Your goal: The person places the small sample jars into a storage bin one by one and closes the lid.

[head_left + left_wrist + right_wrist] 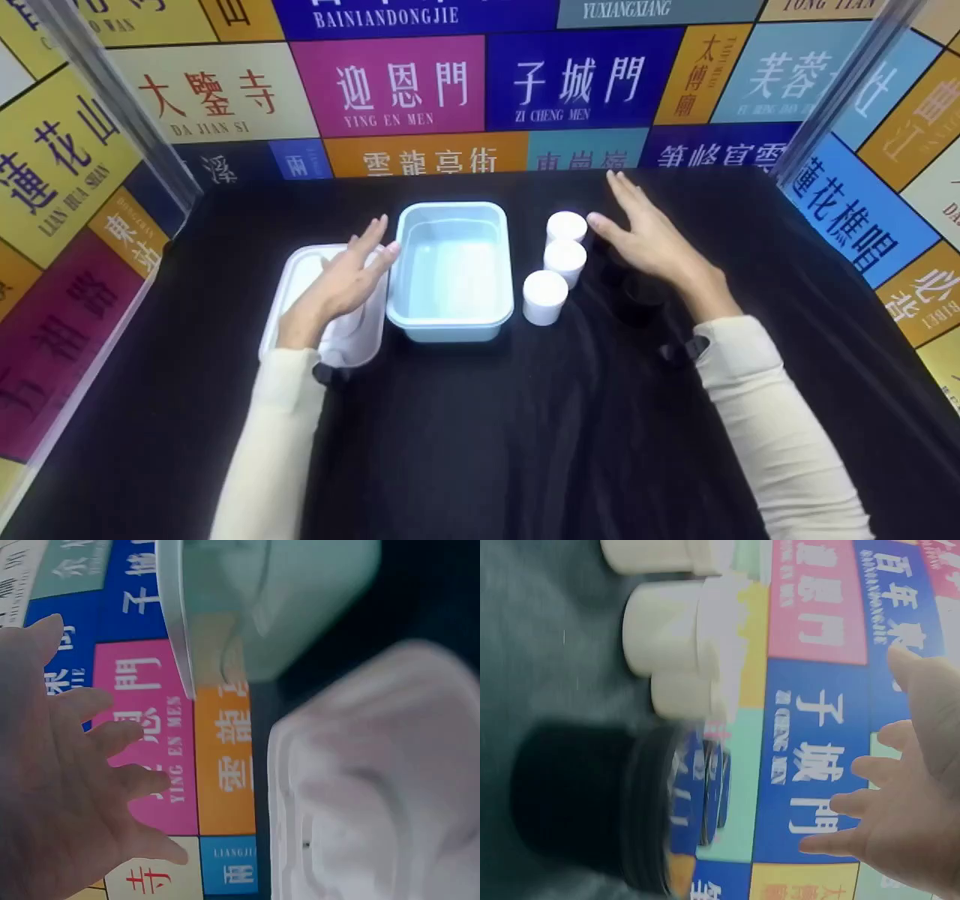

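Note:
My left hand (341,279) hovers over a white plastic lid (364,334), fingers extended toward a light blue rectangular tub (450,333). The left wrist view shows this hand (67,765) apart from both the lid (442,735) and the tub (315,607). My right hand (654,238), also holding nothing, is raised over black lidded jars (641,294) that barely stand out against the black cloth. A black jar (577,802) shows plainly in the right wrist view, with others behind it. Three white lidded jars (545,297) stand in a row between the tub and my right hand.
Black cloth (450,442) covers the table. Behind it rises a colourful panel wall (390,90) with printed characters. Clear upright edges (124,112) stand at the left and right. A dark wrist device (330,373) sits at my left cuff.

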`<state>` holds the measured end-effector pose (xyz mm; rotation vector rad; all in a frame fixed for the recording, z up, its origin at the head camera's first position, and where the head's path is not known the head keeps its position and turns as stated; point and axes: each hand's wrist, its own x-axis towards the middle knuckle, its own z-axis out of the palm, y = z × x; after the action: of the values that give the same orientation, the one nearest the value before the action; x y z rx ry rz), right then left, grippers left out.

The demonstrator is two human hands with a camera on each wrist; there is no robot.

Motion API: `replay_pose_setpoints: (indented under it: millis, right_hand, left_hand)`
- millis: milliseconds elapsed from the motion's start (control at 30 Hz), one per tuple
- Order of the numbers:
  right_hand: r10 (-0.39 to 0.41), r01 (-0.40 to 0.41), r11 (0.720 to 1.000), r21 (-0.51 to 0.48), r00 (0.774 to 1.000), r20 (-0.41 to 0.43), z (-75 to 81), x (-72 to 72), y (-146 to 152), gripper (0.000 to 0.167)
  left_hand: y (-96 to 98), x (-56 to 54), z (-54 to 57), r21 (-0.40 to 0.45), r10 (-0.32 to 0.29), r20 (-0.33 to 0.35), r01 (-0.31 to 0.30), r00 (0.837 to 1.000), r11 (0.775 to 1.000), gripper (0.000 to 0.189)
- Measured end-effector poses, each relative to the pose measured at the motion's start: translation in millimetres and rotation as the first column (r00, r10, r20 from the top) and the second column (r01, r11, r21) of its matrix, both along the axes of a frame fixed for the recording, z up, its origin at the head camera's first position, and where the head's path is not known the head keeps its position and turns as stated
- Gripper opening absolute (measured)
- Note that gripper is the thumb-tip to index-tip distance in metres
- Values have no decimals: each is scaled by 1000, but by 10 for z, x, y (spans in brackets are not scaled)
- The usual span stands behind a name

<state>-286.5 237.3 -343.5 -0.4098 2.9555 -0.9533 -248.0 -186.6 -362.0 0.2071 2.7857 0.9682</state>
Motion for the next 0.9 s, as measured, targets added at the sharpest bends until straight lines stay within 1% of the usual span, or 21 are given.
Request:
replay_pose_setpoints:
  millis: [100, 200, 267, 333, 400, 500, 600, 667, 733, 767, 833, 900]
  right_hand:
    - [-3, 1, 999, -46, 1000, -29, -52, 58, -60, 77]
    - [-14, 10, 995, -96, 999, -47, -89, 122, -108, 78]
    - [-24, 18, 988, -151, 999, -42, -110, 171, -136, 78]
    - [-31, 22, 975, -220, 999, -35, -132, 218, -167, 76]
    - [-29, 19, 956, -292, 999, -30, -160, 259, -204, 72]
    - [-17, 4, 926, -378, 999, -32, -216, 304, -258, 67]
    - [-1, -10, 904, -427, 1000, -27, -274, 333, -306, 65]
    - [8, -13, 895, -445, 1000, -14, -313, 342, -334, 65]
    - [10, -10, 896, -444, 1000, -3, -346, 350, -359, 66]
    - [10, -8, 900, -437, 1000, 2, -360, 356, -371, 66]
    - [8, -5, 913, -408, 1000, 5, -391, 364, -386, 65]
    - [4, -3, 931, -364, 1000, 3, -420, 373, -394, 65]
  left_hand:
    - [32, 57, -26, 70, 25, -18, -24, 1000, 997, 72]
    - [61, 113, -44, 142, 51, -43, -44, 998, 989, 67]
    - [82, 147, -54, 193, 72, -39, -63, 997, 979, 63]
    - [104, 171, -65, 258, 82, -27, -72, 996, 963, 59]
    - [123, 186, -79, 326, 98, -2, -92, 995, 941, 56]
    - [148, 196, -103, 443, 102, 50, -113, 994, 889, 55]
    - [160, 206, -129, 525, 108, 110, -150, 988, 838, 56]
    - [155, 212, -150, 550, 119, 144, -180, 982, 816, 58]
    - [147, 217, -173, 560, 140, 179, -218, 974, 799, 60]
    - [141, 216, -186, 558, 151, 197, -237, 969, 795, 61]
    - [138, 210, -213, 557, 159, 229, -263, 960, 788, 63]
    - [145, 192, -242, 552, 157, 254, -276, 954, 787, 63]
